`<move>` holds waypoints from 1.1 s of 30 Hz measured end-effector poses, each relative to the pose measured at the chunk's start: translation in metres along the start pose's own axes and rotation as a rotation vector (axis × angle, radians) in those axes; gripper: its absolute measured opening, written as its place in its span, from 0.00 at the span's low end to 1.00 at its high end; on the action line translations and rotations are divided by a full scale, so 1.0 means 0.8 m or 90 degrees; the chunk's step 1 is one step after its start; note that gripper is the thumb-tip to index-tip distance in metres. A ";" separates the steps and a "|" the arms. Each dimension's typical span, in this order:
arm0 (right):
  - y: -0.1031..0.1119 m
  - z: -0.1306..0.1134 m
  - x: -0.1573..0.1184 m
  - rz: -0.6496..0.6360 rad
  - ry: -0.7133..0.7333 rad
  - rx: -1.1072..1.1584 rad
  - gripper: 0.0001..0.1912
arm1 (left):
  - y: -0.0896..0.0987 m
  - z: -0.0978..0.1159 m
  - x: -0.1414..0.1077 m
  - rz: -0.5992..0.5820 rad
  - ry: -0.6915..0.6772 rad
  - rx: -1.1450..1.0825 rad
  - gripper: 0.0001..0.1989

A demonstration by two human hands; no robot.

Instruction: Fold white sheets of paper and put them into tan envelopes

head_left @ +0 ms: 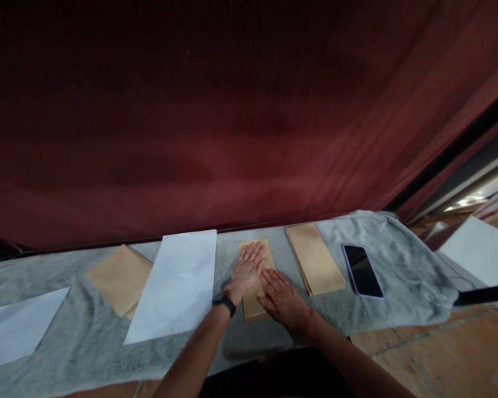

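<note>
A narrow brown paper envelope (pixel 254 310) lies on the grey cloth in front of me. My left hand (pixel 249 267), with a dark watch on its wrist, rests flat on the upper part of it, fingers extended. Just to the right and lower, my right hand (pixel 283 297) lies flat with its fingertips on the envelope, close beside the left hand. Neither hand grasps anything. To the right is a stack of similar brown envelopes (pixel 317 260); on the left, a large white paper (pixel 176 284) partly overlaps other brown paper pieces (pixel 120 276).
A phone (pixel 363 271) lies right of the stack. Another white sheet (pixel 20 326) is at the far left. The grey cloth (pixel 406 276) is wrinkled at the right. A dark red wall-like surface (pixel 232 138) rises behind, and tiled floor (pixel 460 348) shows at lower right.
</note>
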State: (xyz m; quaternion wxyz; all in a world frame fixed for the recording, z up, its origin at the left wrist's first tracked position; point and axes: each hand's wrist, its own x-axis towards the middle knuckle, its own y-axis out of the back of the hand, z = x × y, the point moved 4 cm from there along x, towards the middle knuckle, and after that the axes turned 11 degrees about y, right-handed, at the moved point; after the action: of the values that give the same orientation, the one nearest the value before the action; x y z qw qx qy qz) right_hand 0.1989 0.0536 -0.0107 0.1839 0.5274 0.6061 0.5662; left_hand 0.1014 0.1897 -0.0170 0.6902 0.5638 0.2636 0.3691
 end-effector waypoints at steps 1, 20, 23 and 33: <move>0.004 -0.003 -0.002 -0.003 -0.001 0.010 0.30 | 0.001 0.003 0.004 -0.005 -0.010 0.001 0.27; 0.040 0.000 -0.024 0.074 -0.068 0.322 0.19 | 0.002 0.032 -0.018 -0.040 -0.156 -0.028 0.27; 0.039 0.002 -0.025 0.087 -0.102 0.322 0.19 | 0.004 0.037 -0.036 -0.041 -0.165 -0.026 0.27; 0.029 0.018 -0.038 0.156 -0.160 0.238 0.21 | 0.016 0.051 -0.118 -0.049 -0.182 -0.087 0.28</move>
State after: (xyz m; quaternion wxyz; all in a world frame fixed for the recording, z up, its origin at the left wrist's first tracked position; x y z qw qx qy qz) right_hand 0.2325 0.0303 -0.0061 0.0871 0.6877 0.6045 0.3926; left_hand 0.0745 0.0909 0.0000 0.7713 0.5514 0.1585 0.2755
